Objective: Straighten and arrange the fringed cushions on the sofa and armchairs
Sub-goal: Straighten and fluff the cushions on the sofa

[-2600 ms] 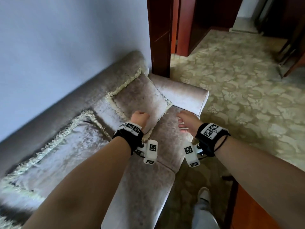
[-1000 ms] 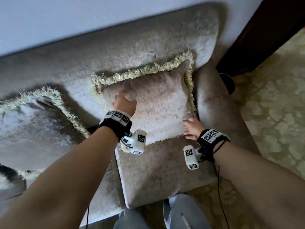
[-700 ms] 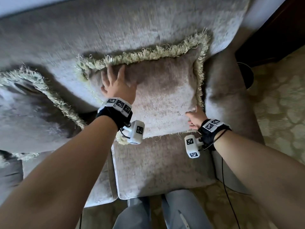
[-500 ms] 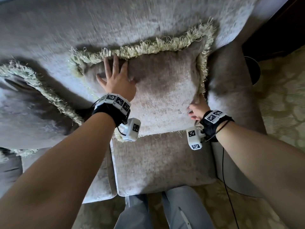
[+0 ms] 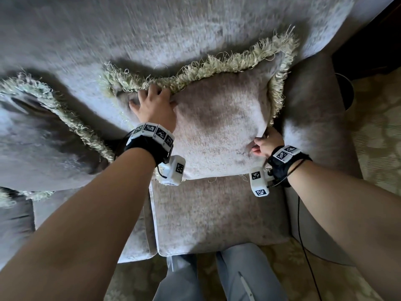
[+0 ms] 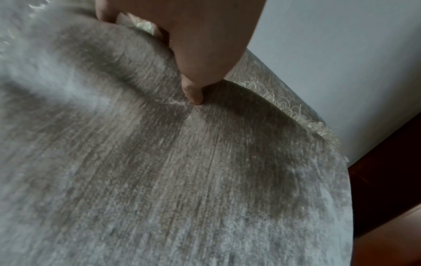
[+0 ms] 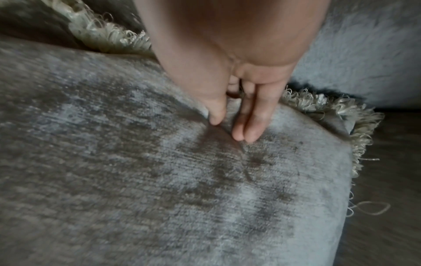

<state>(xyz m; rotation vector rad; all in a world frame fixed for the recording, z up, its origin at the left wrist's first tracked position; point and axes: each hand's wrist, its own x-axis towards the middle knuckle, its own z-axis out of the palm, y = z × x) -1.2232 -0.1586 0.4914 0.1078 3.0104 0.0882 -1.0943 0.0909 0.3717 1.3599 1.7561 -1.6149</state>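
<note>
straightening step: left hand [image 5: 155, 106] grips the square grey velvet cushion with cream fringe [image 5: 219, 124] at its top edge, right hand [image 5: 265, 143] pinches its side; next, i'd judge, square it against the backrest.

The left hand [image 6: 193, 41] reaches down from the top edge onto the grey cushion [image 6: 170, 171], which fills the space below it. Its thumb tip presses into the fabric, denting it, while other fingers curl over the cushion's top edge beside pale fringe [image 6: 303, 117]. Beyond the fringe, right of the hand, stand a pale wall [image 6: 341, 54] and dark red wood [image 6: 387, 180].
</note>
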